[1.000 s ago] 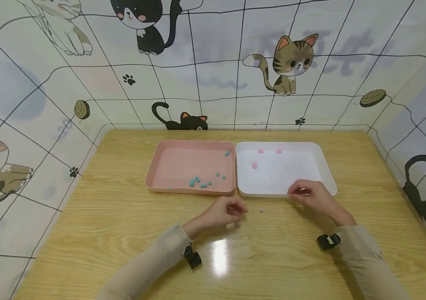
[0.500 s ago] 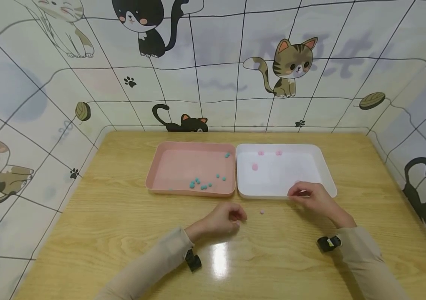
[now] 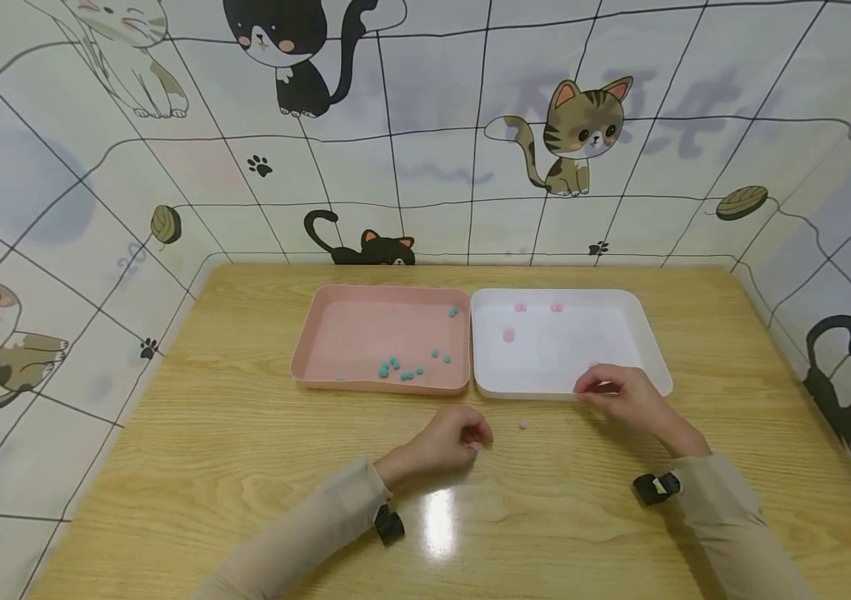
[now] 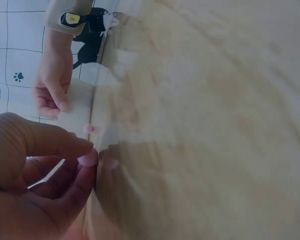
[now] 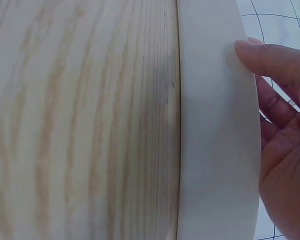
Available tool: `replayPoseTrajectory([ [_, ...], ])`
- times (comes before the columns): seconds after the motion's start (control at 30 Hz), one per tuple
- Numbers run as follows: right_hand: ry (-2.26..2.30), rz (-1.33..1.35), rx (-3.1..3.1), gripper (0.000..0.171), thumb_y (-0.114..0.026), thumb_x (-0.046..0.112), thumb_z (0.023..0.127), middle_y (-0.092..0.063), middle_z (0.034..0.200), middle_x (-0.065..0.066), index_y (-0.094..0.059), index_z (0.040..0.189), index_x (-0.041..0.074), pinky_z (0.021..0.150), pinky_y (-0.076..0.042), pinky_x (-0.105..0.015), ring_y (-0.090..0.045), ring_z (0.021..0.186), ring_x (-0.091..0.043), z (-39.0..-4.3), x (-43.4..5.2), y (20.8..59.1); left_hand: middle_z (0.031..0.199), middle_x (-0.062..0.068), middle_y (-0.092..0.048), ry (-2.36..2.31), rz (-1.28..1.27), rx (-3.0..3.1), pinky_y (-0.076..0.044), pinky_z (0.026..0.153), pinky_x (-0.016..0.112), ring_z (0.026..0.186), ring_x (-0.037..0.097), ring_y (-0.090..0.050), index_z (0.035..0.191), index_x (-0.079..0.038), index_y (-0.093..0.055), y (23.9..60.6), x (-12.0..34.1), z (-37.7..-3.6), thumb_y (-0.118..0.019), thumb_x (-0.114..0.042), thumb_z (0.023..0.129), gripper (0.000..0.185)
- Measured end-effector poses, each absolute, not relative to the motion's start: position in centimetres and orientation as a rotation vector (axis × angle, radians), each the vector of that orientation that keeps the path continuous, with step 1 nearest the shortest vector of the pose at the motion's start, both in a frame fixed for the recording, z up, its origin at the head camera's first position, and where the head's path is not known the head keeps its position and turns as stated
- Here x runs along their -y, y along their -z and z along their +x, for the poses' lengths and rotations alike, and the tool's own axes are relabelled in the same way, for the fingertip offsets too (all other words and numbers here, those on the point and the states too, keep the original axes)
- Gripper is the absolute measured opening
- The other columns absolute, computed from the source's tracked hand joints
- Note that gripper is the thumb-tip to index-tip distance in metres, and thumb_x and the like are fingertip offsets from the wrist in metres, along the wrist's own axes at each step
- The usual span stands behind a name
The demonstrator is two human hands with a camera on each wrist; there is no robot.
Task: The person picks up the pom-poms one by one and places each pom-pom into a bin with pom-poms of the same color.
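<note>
In the head view my left hand [image 3: 440, 442] is over the table in front of the pink tray [image 3: 380, 312]. Thumb and fingertip pinch a small pink ball [image 4: 88, 158], clearest in the left wrist view, low over the tabletop. A second pink ball [image 3: 523, 425] lies on the wood to the right of that hand. My right hand [image 3: 623, 396] holds the near rim of the white tray [image 3: 568, 342], its thumb outside the wall [image 5: 215, 125] and its other fingers behind it. Part of the tray's near right corner is hidden by this hand.
Several teal balls [image 3: 393, 362] lie in the pink tray, mostly near its front. Several pink pieces, among them a flattened one [image 3: 508, 335], are in the white tray. Both trays stand side by side on the wooden table [image 3: 245, 467], with a cat-print wall [image 3: 440, 167] behind.
The left hand has drawn slightly back toward the person, its fingertips closing on the pink ball. The right hand stays at the white tray's rim.
</note>
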State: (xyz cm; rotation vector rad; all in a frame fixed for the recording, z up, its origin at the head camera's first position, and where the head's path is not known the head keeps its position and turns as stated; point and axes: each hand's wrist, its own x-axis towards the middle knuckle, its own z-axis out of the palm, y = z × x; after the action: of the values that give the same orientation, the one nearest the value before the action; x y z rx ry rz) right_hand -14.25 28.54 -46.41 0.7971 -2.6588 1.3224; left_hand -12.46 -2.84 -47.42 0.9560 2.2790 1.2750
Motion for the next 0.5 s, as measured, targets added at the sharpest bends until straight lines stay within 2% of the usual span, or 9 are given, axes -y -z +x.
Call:
replayPoseTrajectory([
  [0.2, -1.319, 0.802, 2.661, 0.021, -0.070, -0.010, 0.077, -0.063, 0.080, 0.001, -0.066, 0.083, 0.011, 0.066, -0.052, -0.019, -0.059, 0.077, -0.002, -14.3, -28.6, 46.5, 0.091, 0.009, -0.065, -1.362, 0.890, -2.199, -0.049, 0.074, 0.017, 0.080, 0.010, -0.058, 0.090, 0.002, -0.065, 46.8, 2.5, -12.6, -0.055, 0.016, 0.077, 0.021],
  [0.4, -1.299, 0.805, 2.670, 0.023, -0.069, -0.010, 0.077, -0.063, 0.080, 0.000, -0.066, 0.083, 0.012, 0.066, -0.053, -0.021, -0.059, 0.076, -0.002, -14.3, -28.7, 46.5, 0.094, 0.016, -0.064, -1.550, 0.925, -2.118, -0.051, 0.077, 0.021, 0.086, 0.021, -0.061, 0.092, 0.008, -0.064, 45.2, 1.5, -13.7, -0.062, 0.015, 0.079, 0.015],
  [0.5, -1.303, 0.811, 2.667, 0.022, -0.069, -0.009, 0.078, -0.063, 0.080, -0.003, -0.066, 0.083, 0.012, 0.065, -0.053, -0.021, -0.059, 0.076, -0.002, -14.3, -28.8, 46.5, 0.095, 0.018, -0.064, -1.619, 0.872, -2.095, -0.050, 0.078, 0.021, 0.087, 0.019, -0.061, 0.093, 0.010, -0.063, 44.3, 0.9, -14.5, -0.062, 0.013, 0.081, 0.012],
])
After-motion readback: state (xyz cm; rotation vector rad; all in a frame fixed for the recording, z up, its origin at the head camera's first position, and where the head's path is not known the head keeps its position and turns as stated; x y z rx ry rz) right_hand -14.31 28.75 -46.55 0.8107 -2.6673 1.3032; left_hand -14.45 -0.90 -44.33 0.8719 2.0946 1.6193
